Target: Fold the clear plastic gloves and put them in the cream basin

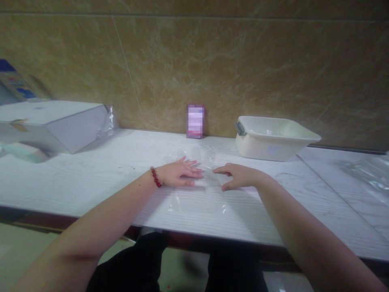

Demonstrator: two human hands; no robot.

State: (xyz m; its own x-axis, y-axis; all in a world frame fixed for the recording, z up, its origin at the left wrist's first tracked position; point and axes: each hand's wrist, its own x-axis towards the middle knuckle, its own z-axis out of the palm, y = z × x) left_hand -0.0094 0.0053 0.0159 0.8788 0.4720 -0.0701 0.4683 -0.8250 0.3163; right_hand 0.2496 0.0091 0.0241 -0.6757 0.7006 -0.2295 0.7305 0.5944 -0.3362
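A clear plastic sheet or tray with moulded shapes (197,205) lies on the white wood-grain table in front of me; its exact kind is hard to make out. Over its left part rests my left hand (180,172), palm down, fingers stretched and spread, a red bead bracelet (155,177) at the wrist. My right hand (238,176) reaches in from the right, thumb and forefinger apart at the plastic's right side. Between those fingers I see nothing gripped. Whether the fingertips press on the plastic, I cannot tell.
Against the tiled wall leans a phone-like device (195,121) with a blurred screen. A cream plastic bin (270,142) with a grey handle stands back right. At left sits a white box (57,121) beside clear plastic wrap (109,123). More clear plastic (372,170) lies far right.
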